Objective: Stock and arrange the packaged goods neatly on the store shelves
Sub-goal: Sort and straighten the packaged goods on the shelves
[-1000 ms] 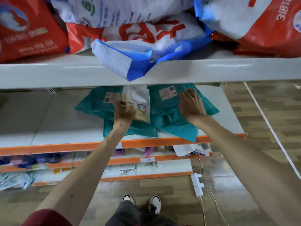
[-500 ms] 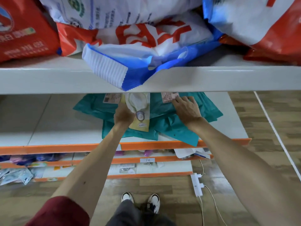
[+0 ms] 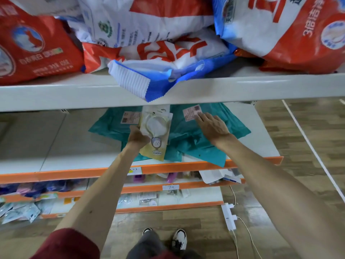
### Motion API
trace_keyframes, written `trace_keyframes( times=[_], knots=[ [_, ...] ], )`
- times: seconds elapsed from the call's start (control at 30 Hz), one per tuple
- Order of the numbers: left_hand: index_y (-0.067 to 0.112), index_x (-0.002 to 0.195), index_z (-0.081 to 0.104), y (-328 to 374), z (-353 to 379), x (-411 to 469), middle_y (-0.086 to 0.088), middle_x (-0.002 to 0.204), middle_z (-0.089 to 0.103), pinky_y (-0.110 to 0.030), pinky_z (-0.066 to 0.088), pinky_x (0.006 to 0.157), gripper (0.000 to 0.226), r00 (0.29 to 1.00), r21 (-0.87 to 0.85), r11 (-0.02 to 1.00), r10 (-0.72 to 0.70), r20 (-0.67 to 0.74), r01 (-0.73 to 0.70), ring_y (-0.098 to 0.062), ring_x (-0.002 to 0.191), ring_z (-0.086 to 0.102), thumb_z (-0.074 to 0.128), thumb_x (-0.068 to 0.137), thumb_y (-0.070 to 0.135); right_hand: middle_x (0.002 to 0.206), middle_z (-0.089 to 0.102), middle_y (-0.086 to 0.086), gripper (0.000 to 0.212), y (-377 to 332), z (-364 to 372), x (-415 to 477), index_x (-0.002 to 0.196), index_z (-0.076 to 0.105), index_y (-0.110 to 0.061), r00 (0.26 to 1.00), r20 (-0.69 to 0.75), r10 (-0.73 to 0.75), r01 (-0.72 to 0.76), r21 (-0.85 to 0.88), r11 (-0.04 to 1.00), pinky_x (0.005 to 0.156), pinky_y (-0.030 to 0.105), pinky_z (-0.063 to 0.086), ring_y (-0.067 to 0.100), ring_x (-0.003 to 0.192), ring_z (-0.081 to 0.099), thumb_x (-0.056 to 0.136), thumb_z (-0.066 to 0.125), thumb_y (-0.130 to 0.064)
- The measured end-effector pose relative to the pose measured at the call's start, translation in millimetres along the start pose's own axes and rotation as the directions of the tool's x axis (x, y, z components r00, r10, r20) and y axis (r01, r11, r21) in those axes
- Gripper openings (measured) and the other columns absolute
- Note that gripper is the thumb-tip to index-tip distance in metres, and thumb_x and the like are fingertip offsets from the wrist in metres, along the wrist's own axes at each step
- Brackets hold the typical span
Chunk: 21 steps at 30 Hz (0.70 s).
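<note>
yellow packet (image 3: 155, 136) sits in my left hand (image 3: 137, 137), fingers curled round its left edge, held over the teal packages (image 3: 186, 139) piled toward the right end of the middle shelf (image 3: 65, 144) (the orange-lipped one). my right hand (image 3: 211, 126) lies flat on the teal packages, fingers straight, tips touching a pale label (image 3: 191, 113). big red, white and blue bags (image 3: 168, 53) crowd the shelf above, one corner hanging over its front edge.

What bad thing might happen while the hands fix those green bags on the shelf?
The blue-and-white plastic sack hangs over the white upper shelf edge, above the left hand gripping a yellow flat packet and the right hand; it might slide down. One glossy teal plastic bag pokes past the orange shelf lip, so a push from the right hand could tip it off.
</note>
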State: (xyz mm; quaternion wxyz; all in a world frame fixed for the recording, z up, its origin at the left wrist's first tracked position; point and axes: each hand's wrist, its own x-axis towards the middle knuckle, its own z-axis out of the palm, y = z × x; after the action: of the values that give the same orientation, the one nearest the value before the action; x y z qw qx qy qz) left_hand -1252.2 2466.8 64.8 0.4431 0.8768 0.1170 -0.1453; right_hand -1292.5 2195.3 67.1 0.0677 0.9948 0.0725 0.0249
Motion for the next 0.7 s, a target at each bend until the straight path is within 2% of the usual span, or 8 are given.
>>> trace_keyframes(
  times=[0.07, 0.13, 0.2, 0.37, 0.47, 0.57, 0.63, 0.7],
  knots=[
    [0.002, 0.111, 0.056, 0.2, -1.4, -4.9, -0.010, 0.096, 0.059, -0.028, 0.040, 0.062, 0.032, 1.000, 0.002, 1.000, -0.004, -0.031, 0.004, -0.024, 0.086, 0.057, 0.062, 0.080, 0.007, 0.150, 0.037, 0.003, 0.069, -2.4, 5.7, 2.2, 0.145, 0.030, -0.020, 0.995, 0.100, 0.002, 0.000, -0.020, 1.000, 0.100, 0.038, 0.039, 0.024, 0.130, 0.041, 0.086, 0.066, -0.012],
    [0.002, 0.108, 0.055, 2.3, -1.0, -8.5, -0.011, 0.093, 0.058, -0.030, 0.040, 0.065, 0.024, 0.998, 0.001, 1.000, -0.008, -0.060, 0.008, -0.025, 0.082, 0.053, 0.058, 0.085, 0.009, 0.154, 0.032, 0.000, 0.080, -8.8, 8.2, 3.2, 0.148, 0.026, -0.024, 0.991, 0.131, 0.038, -0.033, -0.039, 0.999, 0.099, 0.038, 0.036, 0.023, 0.131, 0.037, 0.083, 0.069, -0.013],
    [0.001, 0.111, 0.053, -0.6, 3.0, -8.1, -0.012, 0.097, 0.059, -0.031, 0.041, 0.069, 0.027, 0.998, -0.015, 1.000, -0.021, -0.066, 0.020, -0.025, 0.083, 0.053, 0.058, 0.087, 0.011, 0.151, 0.038, 0.002, 0.066, -13.3, 11.3, 4.5, 0.147, 0.030, -0.022, 0.995, 0.082, 0.055, -0.051, -0.057, 0.997, 0.096, 0.037, 0.037, 0.024, 0.126, 0.042, 0.089, 0.062, -0.013],
    [0.000, 0.102, 0.056, -7.3, 5.0, -10.3, -0.008, 0.082, 0.054, -0.025, 0.037, 0.055, 0.019, 0.999, -0.038, 0.999, -0.028, -0.030, 0.027, -0.016, 0.066, 0.047, 0.051, 0.086, 0.010, 0.134, 0.055, 0.010, 0.043, -21.0, 14.1, -6.1, 0.135, 0.046, -0.005, 1.000, 0.002, 0.020, -0.020, -0.120, 0.993, 0.095, 0.036, 0.043, 0.027, 0.113, 0.052, 0.092, 0.054, -0.003],
    [0.010, 0.079, 0.050, -6.5, 2.6, -12.1, -0.002, 0.070, 0.048, -0.025, 0.033, 0.051, 0.009, 0.998, -0.048, 0.999, -0.007, -0.058, 0.004, -0.017, 0.061, 0.044, 0.048, 0.088, 0.012, 0.124, 0.060, 0.015, 0.039, -27.1, 2.6, -11.0, 0.128, 0.049, 0.000, 1.000, 0.007, 0.027, -0.025, -0.171, 0.985, 0.092, 0.036, 0.046, 0.029, 0.106, 0.055, 0.090, 0.057, 0.000],
    [0.010, 0.076, 0.050, -1.6, -1.0, -13.0, -0.003, 0.069, 0.049, -0.028, 0.036, 0.059, 0.013, 0.998, -0.051, 0.999, -0.001, -0.057, -0.002, -0.022, 0.067, 0.047, 0.048, 0.089, 0.011, 0.126, 0.057, 0.016, 0.046, -29.1, -10.7, -19.6, 0.131, 0.044, 0.002, 0.999, 0.038, -0.006, 0.013, -0.184, 0.983, 0.095, 0.034, 0.043, 0.029, 0.111, 0.053, 0.087, 0.057, 0.004],
    [0.004, 0.086, 0.057, 0.0, -4.8, -12.3, -0.008, 0.076, 0.055, -0.031, 0.038, 0.063, 0.012, 0.999, -0.040, 0.999, 0.004, -0.054, -0.006, -0.026, 0.071, 0.051, 0.048, 0.091, 0.012, 0.114, 0.062, 0.016, 0.050, -27.6, -21.6, -28.8, 0.123, 0.051, 0.004, 0.999, 0.009, -0.051, 0.052, -0.231, 0.972, 0.090, 0.035, 0.046, 0.031, 0.103, 0.057, 0.075, 0.066, 0.006],
    [-0.001, 0.098, 0.061, -0.5, -6.3, -9.2, -0.016, 0.091, 0.063, -0.032, 0.041, 0.066, 0.020, 0.998, -0.056, 0.998, 0.000, -0.061, -0.003, -0.033, 0.083, 0.060, 0.049, 0.090, 0.013, 0.082, 0.066, 0.014, 0.052, -18.5, -35.6, -34.4, 0.097, 0.061, 0.001, 0.998, -0.042, -0.054, 0.042, -0.249, 0.968, 0.074, 0.037, 0.050, 0.031, 0.079, 0.060, 0.049, 0.079, 0.007]
  ],
)
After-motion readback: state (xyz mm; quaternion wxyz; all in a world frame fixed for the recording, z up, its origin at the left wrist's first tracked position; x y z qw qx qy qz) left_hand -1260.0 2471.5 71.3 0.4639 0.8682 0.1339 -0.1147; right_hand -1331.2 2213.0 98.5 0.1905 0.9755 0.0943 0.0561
